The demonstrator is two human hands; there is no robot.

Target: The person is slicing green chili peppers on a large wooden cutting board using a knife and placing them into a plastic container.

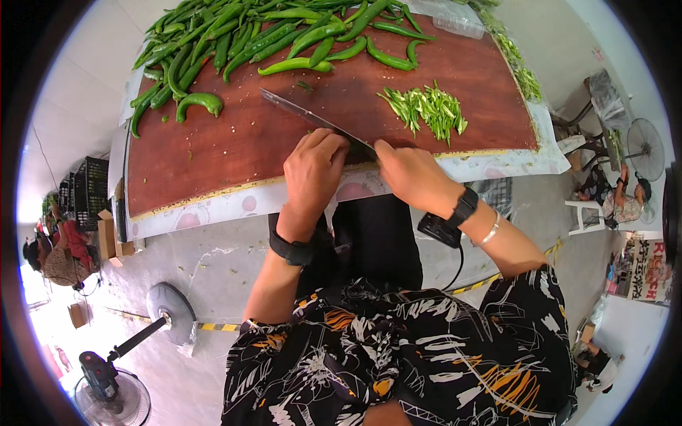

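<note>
My right hand (pixel 412 174) is closed round the handle of a kitchen knife (pixel 305 115), whose long blade points up and to the left across the brown cutting board (pixel 241 153). Close against the blade, my left hand (pixel 315 167) has its fingers bent and pressed together at the board's near edge. What lies under those fingers is hidden by the hand and knife. Thin green pepper strips (pixel 426 110) form a small pile on the right of the board. Many whole long green peppers (pixel 234 42) are heaped along its far side and far left.
A clear plastic container (pixel 458 23) sits at the far right of the board. White patterned sheeting (pixel 249 206) covers the table under it. Below left stand a fan (pixel 114 397) and a round base (pixel 170 309). Other people (pixel 67 252) sit at far left and far right.
</note>
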